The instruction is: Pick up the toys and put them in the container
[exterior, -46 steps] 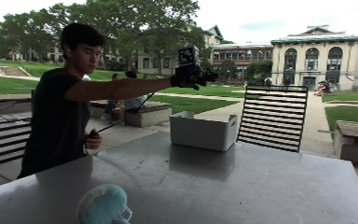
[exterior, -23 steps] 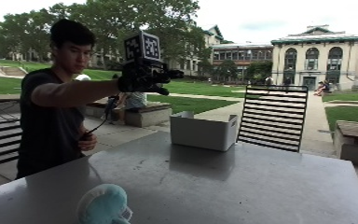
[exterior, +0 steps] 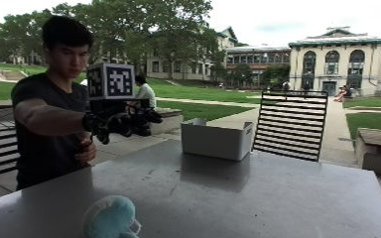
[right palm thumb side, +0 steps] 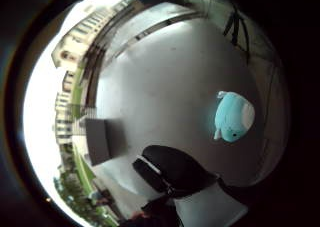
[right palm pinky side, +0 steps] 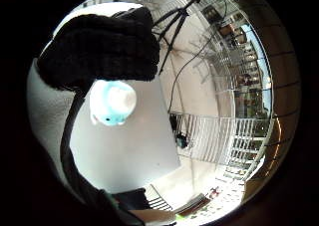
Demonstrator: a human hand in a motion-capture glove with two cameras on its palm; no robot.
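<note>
1. We hold our gloved right hand (exterior: 121, 124) up above the table (exterior: 243, 198), fingers loosely curled and holding nothing
2. The blue plush toy (exterior: 110, 218) lies on the table's near edge, well apart from the white container (exterior: 216, 140) at the far side
3. We could nudge the toy off that edge if we come down off-centre, since it sits so close to the rim

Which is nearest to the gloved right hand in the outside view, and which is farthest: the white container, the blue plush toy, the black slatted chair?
1. White container, at the table's far edge, just beside the right hand.
2. Blue plush toy, on the table's near edge, below the hand.
3. Black slatted chair, behind the container.
</note>
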